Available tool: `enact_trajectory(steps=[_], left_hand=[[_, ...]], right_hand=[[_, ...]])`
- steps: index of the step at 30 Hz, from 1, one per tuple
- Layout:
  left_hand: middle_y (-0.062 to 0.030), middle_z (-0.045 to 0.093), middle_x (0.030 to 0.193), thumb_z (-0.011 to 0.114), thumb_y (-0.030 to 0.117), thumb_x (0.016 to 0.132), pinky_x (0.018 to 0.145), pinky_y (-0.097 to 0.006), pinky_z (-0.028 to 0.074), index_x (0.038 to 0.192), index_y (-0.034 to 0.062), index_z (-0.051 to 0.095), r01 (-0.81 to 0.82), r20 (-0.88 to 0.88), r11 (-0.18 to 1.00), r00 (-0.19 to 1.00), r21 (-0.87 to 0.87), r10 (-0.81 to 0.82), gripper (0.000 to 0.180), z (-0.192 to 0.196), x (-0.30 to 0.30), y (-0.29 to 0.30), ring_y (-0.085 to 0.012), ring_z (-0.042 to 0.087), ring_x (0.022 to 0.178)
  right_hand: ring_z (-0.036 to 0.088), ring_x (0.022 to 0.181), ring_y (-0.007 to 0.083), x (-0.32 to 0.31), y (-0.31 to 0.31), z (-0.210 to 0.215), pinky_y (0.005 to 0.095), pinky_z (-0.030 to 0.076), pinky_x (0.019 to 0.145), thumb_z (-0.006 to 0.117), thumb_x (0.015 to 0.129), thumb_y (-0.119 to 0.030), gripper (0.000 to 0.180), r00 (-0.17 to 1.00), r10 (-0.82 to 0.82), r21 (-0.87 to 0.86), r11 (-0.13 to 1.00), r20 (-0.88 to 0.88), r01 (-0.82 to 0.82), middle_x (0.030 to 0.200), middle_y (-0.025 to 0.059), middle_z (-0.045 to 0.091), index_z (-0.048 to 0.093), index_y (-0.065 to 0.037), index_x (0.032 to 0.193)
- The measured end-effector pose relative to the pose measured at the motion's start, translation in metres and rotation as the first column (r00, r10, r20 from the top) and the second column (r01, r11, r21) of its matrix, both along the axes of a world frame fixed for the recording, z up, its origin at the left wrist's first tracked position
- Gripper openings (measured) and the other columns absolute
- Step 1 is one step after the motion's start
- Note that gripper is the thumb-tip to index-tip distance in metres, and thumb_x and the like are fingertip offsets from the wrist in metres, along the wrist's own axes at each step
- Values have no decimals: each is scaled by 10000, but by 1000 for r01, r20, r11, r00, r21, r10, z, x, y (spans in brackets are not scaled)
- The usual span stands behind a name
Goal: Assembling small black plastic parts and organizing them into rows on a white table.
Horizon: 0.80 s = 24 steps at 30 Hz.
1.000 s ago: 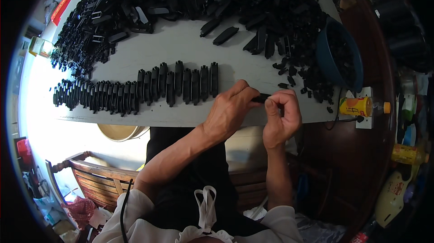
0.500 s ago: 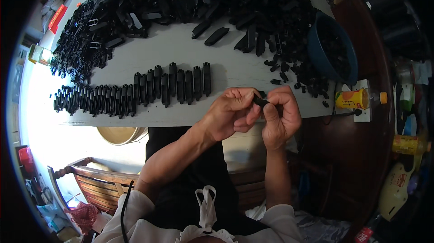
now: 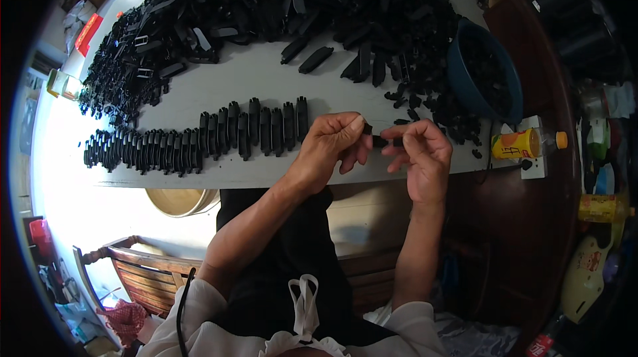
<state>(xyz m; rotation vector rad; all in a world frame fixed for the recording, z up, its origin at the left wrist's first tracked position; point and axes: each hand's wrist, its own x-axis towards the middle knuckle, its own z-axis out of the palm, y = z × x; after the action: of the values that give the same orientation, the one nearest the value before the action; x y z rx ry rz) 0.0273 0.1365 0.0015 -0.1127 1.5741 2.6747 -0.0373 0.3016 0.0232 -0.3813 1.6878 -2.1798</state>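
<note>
Over smooth pale tabletop (image 3: 212,78), left fingers (image 3: 355,128), right fingers (image 3: 415,136) clamped on slim black plastic (image 3: 380,141).

The left hand (image 3: 325,148), its back turned up a second ago, now shows its thumb side. Since half a second ago, the right hand (image 3: 425,158) has drawn apart from it, showing a black piece (image 3: 378,141) between them.
</note>
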Motion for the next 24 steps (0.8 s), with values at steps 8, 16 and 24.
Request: enact_trajectory(steps=[8, 16, 24], left_hand=[[-68, 565, 585, 439, 356, 1014, 380, -216, 277, 735, 58, 548, 59, 113, 983, 990, 176, -80, 423, 2, 1, 3, -80, 384, 393], [-36, 519, 534, 448, 401, 1006, 355, -237, 202, 718, 67, 534, 222, 94, 947, 964, 231, -249, 449, 1, 2, -6, -63, 332, 373], [-7, 551, 678, 559, 273, 973, 446, -178, 337, 858, 36, 544, -211, -103, 926, 977, -313, 188, 264, 8, 1, 2, -33, 456, 541]], right_hand=[[502, 598, 62, 8, -13, -4, 186, 425, 468, 622, 851, 0, 113, 961, 77, 170, 985, -265, -32, 771, 18, 550, 595, -23, 959], [477, 656, 107, 2, -17, -8, 236, 397, 596, 702, 783, 31, 138, 857, 125, 201, 979, -500, -26, 763, 30, 523, 603, -5, 873], [473, 650, 72, 5, -27, -8, 211, 396, 580, 705, 780, 47, 149, 853, 52, 161, 986, -519, 38, 753, 8, 523, 591, -17, 851]])
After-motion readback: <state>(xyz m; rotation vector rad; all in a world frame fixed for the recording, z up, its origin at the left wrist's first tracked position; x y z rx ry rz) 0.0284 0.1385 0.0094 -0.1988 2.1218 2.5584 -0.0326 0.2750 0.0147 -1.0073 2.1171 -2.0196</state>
